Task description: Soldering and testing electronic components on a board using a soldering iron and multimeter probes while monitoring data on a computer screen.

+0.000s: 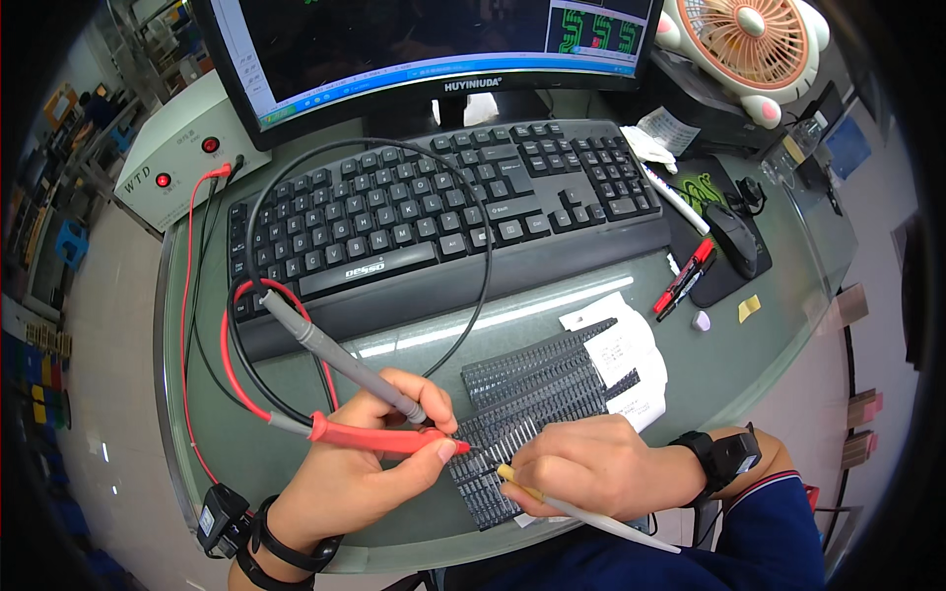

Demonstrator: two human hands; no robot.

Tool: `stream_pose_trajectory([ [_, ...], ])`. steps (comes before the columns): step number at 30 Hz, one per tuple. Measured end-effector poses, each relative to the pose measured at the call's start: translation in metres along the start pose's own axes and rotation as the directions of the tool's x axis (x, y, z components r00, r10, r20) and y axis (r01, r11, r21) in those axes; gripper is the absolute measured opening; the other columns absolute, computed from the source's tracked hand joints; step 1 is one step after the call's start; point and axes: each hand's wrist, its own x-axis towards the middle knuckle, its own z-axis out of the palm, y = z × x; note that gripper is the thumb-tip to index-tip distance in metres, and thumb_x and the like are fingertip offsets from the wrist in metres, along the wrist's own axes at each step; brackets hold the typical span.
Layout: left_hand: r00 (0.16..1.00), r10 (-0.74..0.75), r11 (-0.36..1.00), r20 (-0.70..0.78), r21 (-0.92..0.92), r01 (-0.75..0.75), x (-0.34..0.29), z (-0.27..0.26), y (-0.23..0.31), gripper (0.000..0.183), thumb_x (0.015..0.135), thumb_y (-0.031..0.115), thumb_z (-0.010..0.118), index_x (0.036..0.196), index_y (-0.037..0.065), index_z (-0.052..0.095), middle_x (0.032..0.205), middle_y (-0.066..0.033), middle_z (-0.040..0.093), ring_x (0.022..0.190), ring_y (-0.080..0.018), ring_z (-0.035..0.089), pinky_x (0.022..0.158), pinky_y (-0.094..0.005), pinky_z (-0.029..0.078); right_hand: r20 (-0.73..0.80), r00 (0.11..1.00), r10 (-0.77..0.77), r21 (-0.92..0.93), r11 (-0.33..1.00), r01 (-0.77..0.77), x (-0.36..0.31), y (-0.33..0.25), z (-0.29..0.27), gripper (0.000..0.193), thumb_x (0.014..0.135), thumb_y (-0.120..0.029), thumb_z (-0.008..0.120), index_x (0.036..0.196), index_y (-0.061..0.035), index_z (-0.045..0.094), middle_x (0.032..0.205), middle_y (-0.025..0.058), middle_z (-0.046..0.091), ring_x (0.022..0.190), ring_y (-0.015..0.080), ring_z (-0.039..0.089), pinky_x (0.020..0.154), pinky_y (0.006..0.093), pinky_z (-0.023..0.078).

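My left hand (360, 485) is closed around two test probes, a red probe (370, 437) and a grey probe (340, 357). Their tips point right, over dark panels (537, 386) made of rows of small ribbed parts. Opposite them, my right hand (591, 458) pinches a slim white stick (616, 529) with a yellowish end, which reaches the panels close beside the red probe's tip. My fingers hide part of the panels, and exact contact of the tips is too small to tell. White paper sheets (641, 374) lie against the panels' right end.
Behind the panels lies a black keyboard (394, 212), below a monitor (443, 59). At left, a white box (182, 148) with red lights feeds the probe leads. Markers (685, 278), a mouse (733, 241) on a pad and a fan (749, 44) are at right.
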Motion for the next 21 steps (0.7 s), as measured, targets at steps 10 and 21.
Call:
stream_pose_trajectory([
  [10, 1.0, -0.001, 1.0, -0.008, 0.003, 0.001, 0.0006, 0.001, 0.0011, 0.026, 0.082, -0.002, 0.062, 0.104, 0.003, 0.048, 0.097, -0.0042, 0.054, 0.089, -0.0087, 0.055, 0.076, -0.024, 0.046, -0.031, 0.999, -0.037, -0.005, 0.999, 0.037, -0.0008, 0.0013, 0.003, 0.021, 0.073, -0.01, 0.073, 0.073, -0.005, 0.053, 0.071, 0.005, 0.057, 0.053, 0.0145, 0.058, 0.041, 0.025, 0.046],
  [21, 1.0, -0.02, 1.0, -0.01, -0.002, 0.02, 0.0026, 0.0013, 0.0008, 0.026, 0.082, -0.001, 0.062, 0.104, 0.002, 0.048, 0.097, -0.0042, 0.054, 0.088, -0.0089, 0.055, 0.076, -0.0238, 0.046, 0.024, 1.0, -0.02, 0.023, 1.0, 0.02, -0.0019, 0.005, -0.0011, 0.022, 0.071, -0.008, 0.076, 0.074, -0.0056, 0.054, 0.072, 0.0048, 0.06, 0.053, 0.0145, 0.059, 0.041, 0.0242, 0.047],
])
